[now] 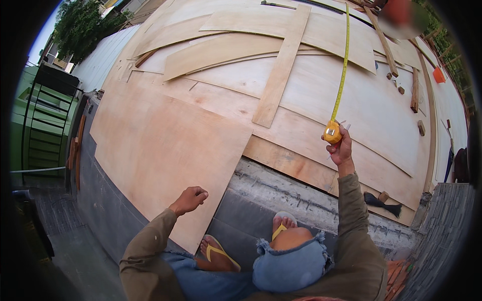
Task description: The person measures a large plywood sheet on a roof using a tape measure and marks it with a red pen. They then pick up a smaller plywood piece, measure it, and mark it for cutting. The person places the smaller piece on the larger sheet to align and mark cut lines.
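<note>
My right hand [342, 153] grips a yellow tape measure [332, 131], along with a thin, pale pencil-like stick I cannot identify clearly. The yellow blade [341, 80] stretches from the case up to the far edge of the boards. My left hand [191, 199] is closed in a loose pinch over a large light plywood sheet [165, 140]; anything between its fingertips is too small to make out. A narrow plywood strip [281, 65] lies across more overlapping sheets [321, 35] beyond my hands.
Wooden battens [414, 90], small blocks [422, 128] and a black bundle [381, 205] lie at right. Another person [381, 9] is at top right, near an orange object [438, 74]. My sandalled feet rest by a concrete edge [251, 180]. A black railing [45, 115] stands at left.
</note>
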The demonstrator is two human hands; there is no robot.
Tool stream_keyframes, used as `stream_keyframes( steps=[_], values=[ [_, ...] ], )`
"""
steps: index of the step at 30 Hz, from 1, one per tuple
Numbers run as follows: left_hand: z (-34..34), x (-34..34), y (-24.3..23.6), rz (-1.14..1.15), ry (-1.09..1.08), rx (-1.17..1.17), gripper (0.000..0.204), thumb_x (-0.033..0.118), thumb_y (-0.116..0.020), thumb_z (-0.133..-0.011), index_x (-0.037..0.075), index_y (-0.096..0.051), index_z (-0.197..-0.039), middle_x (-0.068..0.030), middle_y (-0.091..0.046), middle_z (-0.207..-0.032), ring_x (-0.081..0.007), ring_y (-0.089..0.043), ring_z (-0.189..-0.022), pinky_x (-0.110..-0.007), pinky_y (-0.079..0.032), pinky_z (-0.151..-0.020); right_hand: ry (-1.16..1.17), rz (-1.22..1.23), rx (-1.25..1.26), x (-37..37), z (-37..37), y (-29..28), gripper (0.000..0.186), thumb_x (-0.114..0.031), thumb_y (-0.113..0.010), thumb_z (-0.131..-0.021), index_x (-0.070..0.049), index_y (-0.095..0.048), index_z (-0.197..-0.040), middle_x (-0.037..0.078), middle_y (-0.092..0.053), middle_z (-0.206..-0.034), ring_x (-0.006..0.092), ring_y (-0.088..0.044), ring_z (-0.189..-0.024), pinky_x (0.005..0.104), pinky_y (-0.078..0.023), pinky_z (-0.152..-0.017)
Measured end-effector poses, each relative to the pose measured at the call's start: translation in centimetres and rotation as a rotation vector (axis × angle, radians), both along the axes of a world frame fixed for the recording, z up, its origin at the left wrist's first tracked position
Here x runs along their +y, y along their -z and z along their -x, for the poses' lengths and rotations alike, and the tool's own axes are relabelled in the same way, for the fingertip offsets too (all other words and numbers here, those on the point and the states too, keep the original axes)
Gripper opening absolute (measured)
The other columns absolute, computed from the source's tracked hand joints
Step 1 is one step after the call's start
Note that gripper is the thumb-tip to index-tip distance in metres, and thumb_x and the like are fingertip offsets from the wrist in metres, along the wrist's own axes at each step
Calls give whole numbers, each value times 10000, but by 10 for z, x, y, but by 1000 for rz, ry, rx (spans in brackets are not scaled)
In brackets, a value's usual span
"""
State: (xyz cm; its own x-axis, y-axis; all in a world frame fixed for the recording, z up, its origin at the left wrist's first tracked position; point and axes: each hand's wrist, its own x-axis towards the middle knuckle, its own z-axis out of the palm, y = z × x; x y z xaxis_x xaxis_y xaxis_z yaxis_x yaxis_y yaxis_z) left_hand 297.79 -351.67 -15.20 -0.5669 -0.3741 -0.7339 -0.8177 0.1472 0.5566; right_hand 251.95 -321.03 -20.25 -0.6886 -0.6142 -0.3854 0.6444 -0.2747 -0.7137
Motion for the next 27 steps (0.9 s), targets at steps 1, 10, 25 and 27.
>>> stream_keyframes(
  steps=[1, 10, 25, 27],
  values=[
    [1, 0, 1, -24, 6, -6, 367, 293, -586, -951, -46, -648, -1074, -96, -670, -892, -157, -652, -805, -300, -517, -713, -7, 24, -37, -3, -24, -1, 459, -393, -534, -937, -138, -469, -1313, 27, -592, -1012, 200, -669, -848, 192, -323, -395],
    [37, 21, -8, -187, 10, 121, 404, 349, -565, -977, -11, -605, -1155, -82, -656, -1008, -160, -640, -914, -300, -496, -756, -306, 41, -1, -55, -202, -15, 546, -249, -611, -903, -106, -374, -1374, 44, -575, -1032, 56, -577, -738, 161, -335, -389],
    [55, 4, -50, -159, -836, 699, 394, 374, -508, -1006, 9, -543, -1150, -139, -670, -923, -183, -677, -806, -297, -510, -708, -1015, 69, 171, -91, -348, -23, 634, -255, -714, -890, -56, -378, -1389, 79, -548, -1174, 161, -552, -1064, 339, -477, -913],
    [37, 7, -37, -203, -852, 646, 355, 328, -478, -1018, -2, -572, -1110, -138, -674, -889, -184, -674, -791, -303, -517, -704, -1030, 26, 194, -97, -349, -24, 651, -252, -715, -889, -56, -361, -1399, 88, -550, -1171, 168, -554, -1064, 345, -476, -915]
  ],
)
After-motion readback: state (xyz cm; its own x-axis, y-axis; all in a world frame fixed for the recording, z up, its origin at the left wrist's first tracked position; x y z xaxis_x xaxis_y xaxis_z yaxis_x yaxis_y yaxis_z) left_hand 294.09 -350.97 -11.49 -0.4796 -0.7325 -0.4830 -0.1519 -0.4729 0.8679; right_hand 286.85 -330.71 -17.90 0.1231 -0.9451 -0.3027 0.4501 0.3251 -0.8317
